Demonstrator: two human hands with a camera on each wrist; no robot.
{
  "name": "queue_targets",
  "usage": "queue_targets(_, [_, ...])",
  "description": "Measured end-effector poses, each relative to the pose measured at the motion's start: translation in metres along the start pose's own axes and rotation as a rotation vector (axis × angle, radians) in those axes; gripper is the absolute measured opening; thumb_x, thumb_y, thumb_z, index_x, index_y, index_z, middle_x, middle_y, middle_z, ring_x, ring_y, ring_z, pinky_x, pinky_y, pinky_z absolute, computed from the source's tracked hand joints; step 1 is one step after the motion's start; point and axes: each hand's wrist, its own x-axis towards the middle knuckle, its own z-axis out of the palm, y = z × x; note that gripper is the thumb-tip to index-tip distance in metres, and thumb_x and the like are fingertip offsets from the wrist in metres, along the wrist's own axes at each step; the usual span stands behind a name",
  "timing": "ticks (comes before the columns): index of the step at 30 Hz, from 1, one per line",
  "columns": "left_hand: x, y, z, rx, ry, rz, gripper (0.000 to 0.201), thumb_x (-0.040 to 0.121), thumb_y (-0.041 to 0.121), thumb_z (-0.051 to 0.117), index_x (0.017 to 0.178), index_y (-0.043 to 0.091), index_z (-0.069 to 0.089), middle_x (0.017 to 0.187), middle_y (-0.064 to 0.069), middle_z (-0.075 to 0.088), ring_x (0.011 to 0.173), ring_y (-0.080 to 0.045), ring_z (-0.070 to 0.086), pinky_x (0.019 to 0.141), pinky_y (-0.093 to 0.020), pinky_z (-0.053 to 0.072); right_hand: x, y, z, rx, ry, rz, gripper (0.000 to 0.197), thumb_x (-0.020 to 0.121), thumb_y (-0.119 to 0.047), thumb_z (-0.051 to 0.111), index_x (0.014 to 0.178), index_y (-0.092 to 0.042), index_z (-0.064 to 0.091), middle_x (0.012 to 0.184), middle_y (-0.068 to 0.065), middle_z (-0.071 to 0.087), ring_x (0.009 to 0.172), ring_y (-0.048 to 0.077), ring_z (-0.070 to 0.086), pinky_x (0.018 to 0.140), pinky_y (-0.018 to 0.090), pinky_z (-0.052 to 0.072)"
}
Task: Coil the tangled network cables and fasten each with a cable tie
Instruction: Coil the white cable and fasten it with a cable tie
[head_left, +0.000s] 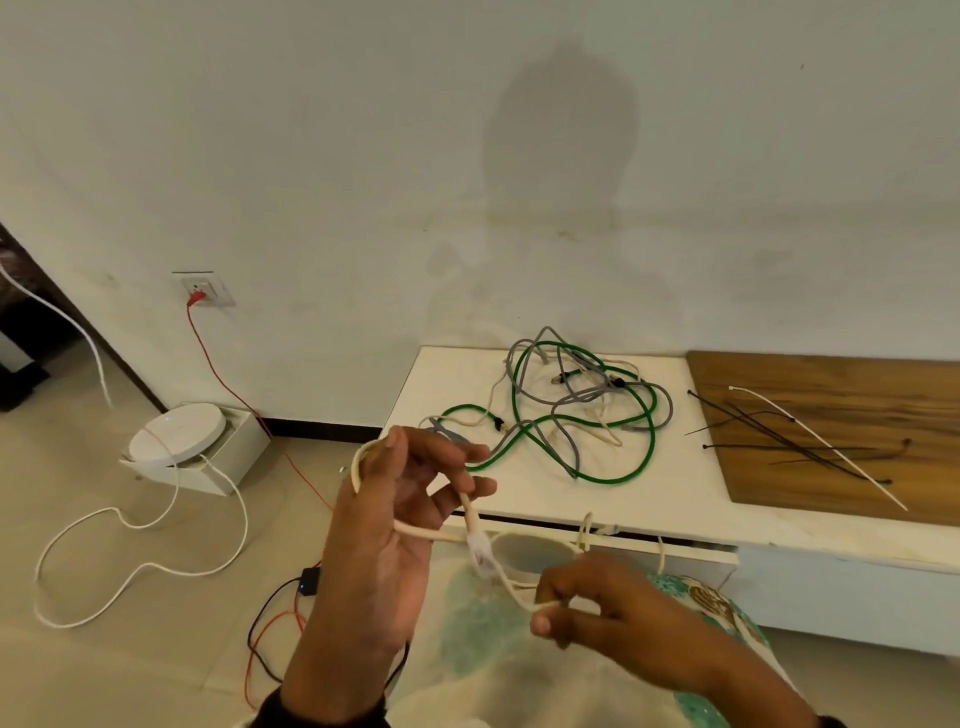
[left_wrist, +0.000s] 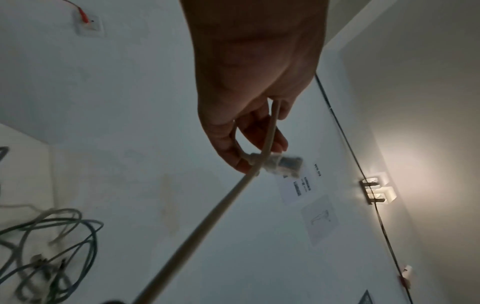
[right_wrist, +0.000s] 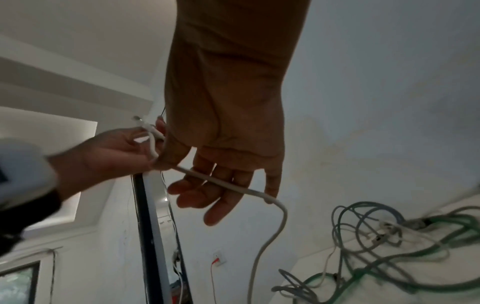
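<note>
My left hand (head_left: 447, 478) is raised in front of the white table (head_left: 447, 374) and grips a cream network cable (head_left: 415, 530). The cable loops over the hand, and its clear plug (head_left: 480, 553) hangs below the fingers. My right hand (head_left: 556, 608), lower and to the right, pinches the same cable between thumb and forefinger. In the left wrist view the plug (left_wrist: 280, 164) lies at the curled fingers. A tangle of green, grey and cream cables (head_left: 571, 410) lies on the table. Black cable ties (head_left: 763, 428) and a white one rest on a wooden board (head_left: 831, 374).
On the floor to the left, a round white device (head_left: 176, 439) sits on a box, with a white cord (head_left: 156, 566) looping away from it. A red wire runs down from the wall socket (head_left: 202, 291). A black adapter (head_left: 310, 579) lies below my left hand.
</note>
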Motion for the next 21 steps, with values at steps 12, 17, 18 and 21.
queue_targets(12, [-0.026,0.005,-0.005,0.742,-0.357,0.139,0.040,0.084,-0.008,0.034,0.112,0.004,0.060,0.118,0.011,0.065,0.132,-0.003,0.039,0.108,-0.022,0.030,0.004,-0.028,-0.012,0.075,0.120,0.055,0.018,0.084,-0.051,0.058,0.099,-0.043,0.051,0.092,-0.008,0.067,0.082,0.007,0.060,0.076,0.029,0.050])
queue_targets(17, [-0.030,-0.007,0.001,0.634,-0.286,0.055,0.029,0.081,0.013,0.042,0.098,0.020,0.064,0.127,0.007,0.061,0.131,-0.007,0.042,0.109,-0.036,0.036,0.013,-0.041,0.000,-0.122,0.129,0.022,0.045,0.073,-0.068,0.058,0.108,-0.040,0.060,0.106,-0.018,0.065,0.087,-0.002,0.059,0.084,0.031,0.049])
queue_targets(18, [-0.031,-0.008,0.003,0.598,-0.302,0.027,0.026,0.081,0.020,0.044,0.096,0.020,0.065,0.125,0.005,0.062,0.129,-0.009,0.046,0.106,-0.041,0.039,0.016,-0.040,0.003,-0.131,0.194,-0.007,0.035,0.079,-0.058,0.060,0.105,-0.036,0.063,0.104,-0.016,0.066,0.084,-0.002,0.058,0.084,0.034,0.048])
queue_targets(21, [-0.035,-0.007,0.008,0.636,-0.438,0.126,0.017,0.083,0.023,0.057,0.095,0.019,0.068,0.124,0.007,0.063,0.135,-0.017,0.038,0.108,-0.046,0.036,0.021,-0.037,0.005,-0.083,0.351,-0.068,0.008,0.088,-0.027,0.061,0.092,-0.030,0.067,0.091,-0.008,0.067,0.084,0.011,0.061,0.081,0.043,0.050])
